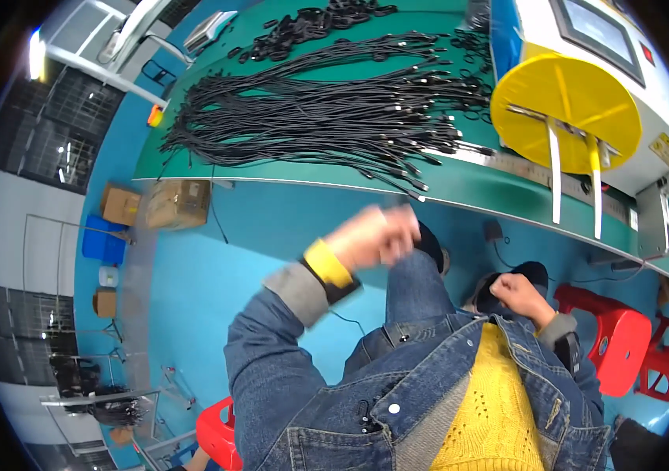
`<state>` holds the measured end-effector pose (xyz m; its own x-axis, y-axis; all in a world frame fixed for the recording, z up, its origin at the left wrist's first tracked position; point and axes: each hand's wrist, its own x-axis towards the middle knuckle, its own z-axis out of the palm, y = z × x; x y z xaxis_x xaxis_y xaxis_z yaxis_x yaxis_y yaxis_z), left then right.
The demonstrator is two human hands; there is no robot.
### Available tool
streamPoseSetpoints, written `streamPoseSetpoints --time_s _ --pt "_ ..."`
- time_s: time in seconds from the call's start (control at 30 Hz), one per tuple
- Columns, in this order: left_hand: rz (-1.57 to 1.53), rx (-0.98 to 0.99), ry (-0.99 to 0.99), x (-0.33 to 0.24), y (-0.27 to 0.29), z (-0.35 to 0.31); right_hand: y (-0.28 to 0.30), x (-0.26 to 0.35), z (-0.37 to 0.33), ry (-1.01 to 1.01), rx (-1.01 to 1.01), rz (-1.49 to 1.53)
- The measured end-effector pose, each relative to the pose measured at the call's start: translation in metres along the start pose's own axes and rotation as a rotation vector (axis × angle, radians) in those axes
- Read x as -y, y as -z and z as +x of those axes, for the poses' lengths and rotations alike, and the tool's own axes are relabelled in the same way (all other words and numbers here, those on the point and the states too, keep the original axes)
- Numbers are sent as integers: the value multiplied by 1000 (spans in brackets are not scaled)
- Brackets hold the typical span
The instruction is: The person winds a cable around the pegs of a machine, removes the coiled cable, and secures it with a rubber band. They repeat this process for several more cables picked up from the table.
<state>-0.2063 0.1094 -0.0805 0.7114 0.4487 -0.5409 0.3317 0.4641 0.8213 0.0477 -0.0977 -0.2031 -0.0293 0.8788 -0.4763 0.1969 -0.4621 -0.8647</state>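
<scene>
My left hand [377, 237], a yellow band at its wrist, is raised over my lap just short of the bench's front edge. Motion smears its fingers, so what they hold, if anything, is unclear. My right hand [519, 297] is farther right and lower, near my knees. Its fingers are curled closed, and any content is hidden. On the green bench [264, 174] beyond the left hand lies a wide bundle of black cables [295, 114] with metal-tipped plugs, mostly at their right ends. A pile of short black coiled pieces [303, 31] sits behind them.
At the right of the bench stands a white machine [656, 118] with a screen and a yellow disc [566, 110]. A metal ruler [523, 166] lies along the front edge. Red stools [621, 345] stand at right. Cardboard boxes [180, 206] are on the blue floor at left.
</scene>
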Motion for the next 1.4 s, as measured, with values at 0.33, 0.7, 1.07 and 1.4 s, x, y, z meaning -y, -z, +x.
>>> streamPoseSetpoints --time_s 0.33,0.7,1.07,1.4 --pt "1115 -1196 -479 -41 259 41 -14 10 14 -13 -33 18" --pt "1623 -959 -294 -60 178 49 -16 12 14 -59 -36 -12" --pt "858 -960 -965 -177 172 7 -14 12 -1 -39 -89 -22" --pt "617 -639 -1054 -113 120 -51 -6 26 -7 71 -131 82"
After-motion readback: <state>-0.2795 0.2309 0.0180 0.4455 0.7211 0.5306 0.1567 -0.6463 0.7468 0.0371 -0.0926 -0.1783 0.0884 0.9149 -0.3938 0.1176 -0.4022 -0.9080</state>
